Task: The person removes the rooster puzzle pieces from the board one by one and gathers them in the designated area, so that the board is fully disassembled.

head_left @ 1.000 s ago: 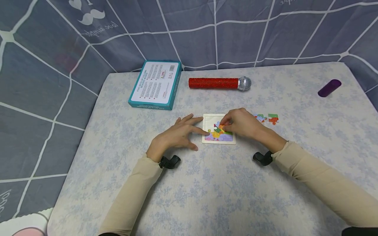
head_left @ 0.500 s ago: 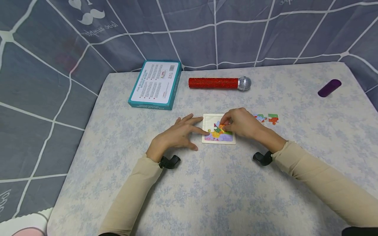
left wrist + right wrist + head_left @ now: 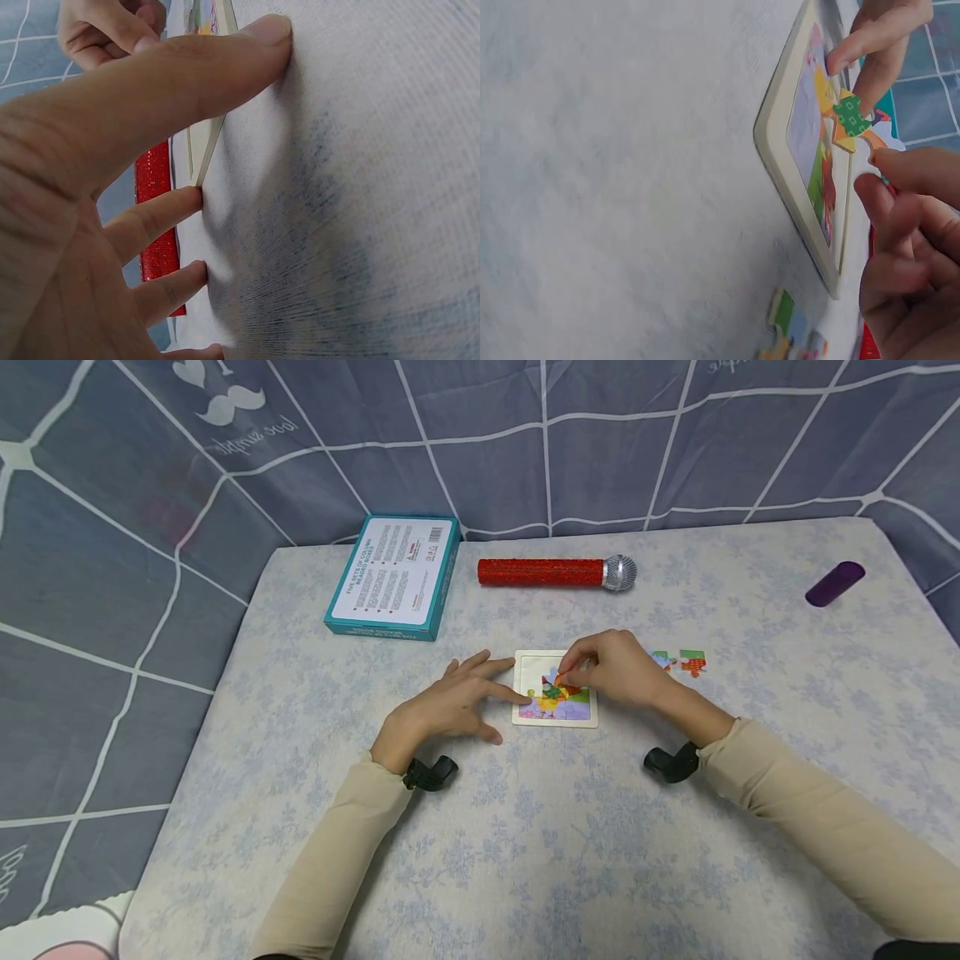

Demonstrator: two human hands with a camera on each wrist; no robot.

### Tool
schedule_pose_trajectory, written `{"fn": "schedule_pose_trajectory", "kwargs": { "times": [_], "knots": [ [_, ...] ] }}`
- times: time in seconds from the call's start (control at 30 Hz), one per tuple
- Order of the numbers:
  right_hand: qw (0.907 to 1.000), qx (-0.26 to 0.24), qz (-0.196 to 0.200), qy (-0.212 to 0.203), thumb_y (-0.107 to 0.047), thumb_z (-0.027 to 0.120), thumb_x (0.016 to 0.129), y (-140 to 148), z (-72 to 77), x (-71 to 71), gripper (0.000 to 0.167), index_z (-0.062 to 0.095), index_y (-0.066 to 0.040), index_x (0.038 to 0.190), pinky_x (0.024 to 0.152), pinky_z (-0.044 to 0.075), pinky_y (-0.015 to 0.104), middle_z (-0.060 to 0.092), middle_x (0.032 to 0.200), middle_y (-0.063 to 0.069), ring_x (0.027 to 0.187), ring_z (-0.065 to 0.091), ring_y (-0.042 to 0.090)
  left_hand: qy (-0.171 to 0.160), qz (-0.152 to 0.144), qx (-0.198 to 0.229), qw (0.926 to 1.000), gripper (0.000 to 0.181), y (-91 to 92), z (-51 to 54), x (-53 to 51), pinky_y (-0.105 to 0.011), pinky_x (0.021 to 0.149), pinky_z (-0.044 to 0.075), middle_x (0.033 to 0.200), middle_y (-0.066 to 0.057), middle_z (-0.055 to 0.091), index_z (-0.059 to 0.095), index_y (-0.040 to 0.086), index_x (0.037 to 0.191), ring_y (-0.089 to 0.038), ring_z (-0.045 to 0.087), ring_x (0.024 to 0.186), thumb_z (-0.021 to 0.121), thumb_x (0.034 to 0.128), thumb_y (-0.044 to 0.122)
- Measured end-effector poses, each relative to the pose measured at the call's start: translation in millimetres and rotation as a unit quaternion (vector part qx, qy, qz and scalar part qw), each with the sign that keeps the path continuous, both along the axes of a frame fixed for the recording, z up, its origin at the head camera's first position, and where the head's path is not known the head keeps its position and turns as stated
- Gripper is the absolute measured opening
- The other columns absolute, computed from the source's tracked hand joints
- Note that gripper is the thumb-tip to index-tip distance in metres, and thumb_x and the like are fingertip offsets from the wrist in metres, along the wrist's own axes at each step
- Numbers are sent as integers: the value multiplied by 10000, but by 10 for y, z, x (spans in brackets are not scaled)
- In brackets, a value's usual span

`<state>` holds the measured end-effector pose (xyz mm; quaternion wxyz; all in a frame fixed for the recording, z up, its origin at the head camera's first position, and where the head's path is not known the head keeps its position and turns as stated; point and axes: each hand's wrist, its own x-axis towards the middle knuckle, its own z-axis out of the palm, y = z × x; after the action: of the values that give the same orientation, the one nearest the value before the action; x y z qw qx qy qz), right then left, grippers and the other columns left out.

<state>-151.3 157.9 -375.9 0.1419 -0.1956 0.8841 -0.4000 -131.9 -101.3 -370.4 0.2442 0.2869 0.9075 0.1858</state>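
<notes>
Shifted slightly rightward since the earlier frame, my right hand (image 3: 618,668) pinches an orange jigsaw piece (image 3: 561,681) over the puzzle tray (image 3: 555,723); my left hand (image 3: 453,700), fingers spread, touches the tray's left side.

Table (image 3: 525,843), centre: puzzle tray (image 3: 555,723), with joined pieces (image 3: 555,711) along its near side. The left hand (image 3: 450,700) is at the tray's left edge; the right hand (image 3: 618,667) is above its right part. Right of the tray, behind the right wrist: loose pieces (image 3: 693,660), side by side. Behind the tray: microphone (image 3: 543,572), crosswise; left of it, box (image 3: 393,572). Far right, towards the back: cylinder (image 3: 835,584). Behind the table and along its left: curtain (image 3: 487,481).
</notes>
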Motion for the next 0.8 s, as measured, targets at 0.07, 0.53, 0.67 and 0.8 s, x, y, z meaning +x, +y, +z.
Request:
{"fn": "schedule_pose_trajectory", "kwargs": {
  "times": [0.07, 0.53, 0.67, 0.8],
  "knots": [
    [9996, -132, -97, -244, -116, 733, 866, 6, -8, 0, 48, 757, -97, 902, 549, 407, 256, 728, 776, 12, 652, 604, 175, -2, 5, -1, 10000, 626, -2, 1, 1, -630, 1145, 23, 1607, -6, 261, 654, 303, 1310, -325, 62, 1497, 886, 731, 251],
    [9923, -418, -608, -992, -168, 731, 879, 187, 3, 39, 119, 755, -75, 949, 636, 510, 265, 751, 870, 39, 733, 644, 175, -56, -3, 11, 10000, 625, 5, 9, 5, -625, 1146, 10, 1611, -3, 252, 647, 304, 1318, -318, 53, 1499, 880, 740, 244],
    [9903, -411, -735, -1103, -220, 762, 864, 353, 4, 80, 178, 755, -77, 969, 559, 439, 245, 733, 825, 65, 624, 547, 135, -47, 16, 22, 10000, 627, 0, 13, 7, -618, 1149, 4, 1612, -6, 249, 650, 298, 1316, -312, 46, 1501, 882, 737, 238],
    [9889, -348, -904, -1124, -292, 781, 850, 545, 18, 114, 255, 759, -92, 1007, 549, 422, 248, 720, 804, 57, 622, 537, 117, -32, 38, 25, 10000, 632, -6, 10, 12, -618, 1149, 8, 1611, -8, 251, 649, 296, 1317, -312, 50, 1500, 884, 734, 228]
  ]
}}
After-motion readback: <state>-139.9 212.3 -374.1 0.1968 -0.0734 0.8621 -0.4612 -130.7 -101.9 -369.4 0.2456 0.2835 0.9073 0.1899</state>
